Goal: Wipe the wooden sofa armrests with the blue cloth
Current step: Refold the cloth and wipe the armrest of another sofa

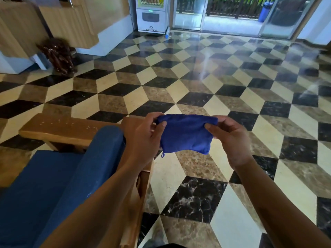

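Observation:
A folded blue cloth (186,134) hangs in the air between my two hands, above the floor just right of the sofa. My left hand (143,138) pinches its upper left corner and my right hand (231,138) pinches its upper right corner. The wooden sofa stands at the lower left with blue cushions (53,179). Its far wooden armrest (60,128) lies flat and pale, with small light specks on top. The near armrest (138,194) runs under my left forearm and is mostly hidden by it.
A checkered marble floor (206,83) spreads ahead and to the right. A dark carved wooden figure (57,56) stands at the back left by a wooden counter (53,24). A white machine (151,17) and glass doors (232,15) line the far wall.

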{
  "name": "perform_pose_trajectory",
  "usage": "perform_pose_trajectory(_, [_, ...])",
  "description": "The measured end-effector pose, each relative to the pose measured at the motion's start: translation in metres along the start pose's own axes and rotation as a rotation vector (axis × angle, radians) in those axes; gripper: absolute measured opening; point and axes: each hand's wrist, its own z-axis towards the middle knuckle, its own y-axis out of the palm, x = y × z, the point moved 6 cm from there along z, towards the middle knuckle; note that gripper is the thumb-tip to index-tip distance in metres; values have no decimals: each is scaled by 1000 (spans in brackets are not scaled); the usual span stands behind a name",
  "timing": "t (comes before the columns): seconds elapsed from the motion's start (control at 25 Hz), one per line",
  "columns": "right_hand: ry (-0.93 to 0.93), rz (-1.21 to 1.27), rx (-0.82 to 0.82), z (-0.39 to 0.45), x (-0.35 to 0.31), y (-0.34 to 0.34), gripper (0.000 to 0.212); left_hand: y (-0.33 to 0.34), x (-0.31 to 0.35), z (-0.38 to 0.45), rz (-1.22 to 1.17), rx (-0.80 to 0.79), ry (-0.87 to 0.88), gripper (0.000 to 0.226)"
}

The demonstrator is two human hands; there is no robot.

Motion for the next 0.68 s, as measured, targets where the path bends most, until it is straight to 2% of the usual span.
perform_pose_trajectory(0.16, [11, 30, 21, 60, 6, 11, 18, 10, -31, 58, 14, -5, 0, 27])
perform_pose_trajectory(0.32, [-7, 34, -15, 127, 19, 16, 20, 30, -48, 112, -19, -11, -33, 16])
perform_pose_trajectory(0.56, [-32, -31, -70, 234, 41, 10, 20, 70, -75, 190, 9, 61, -82, 25])
perform_pose_trajectory(0.68, [-28, -52, -120, 298, 51, 4, 22, 93, -84, 235, 36, 114, -147, 18])
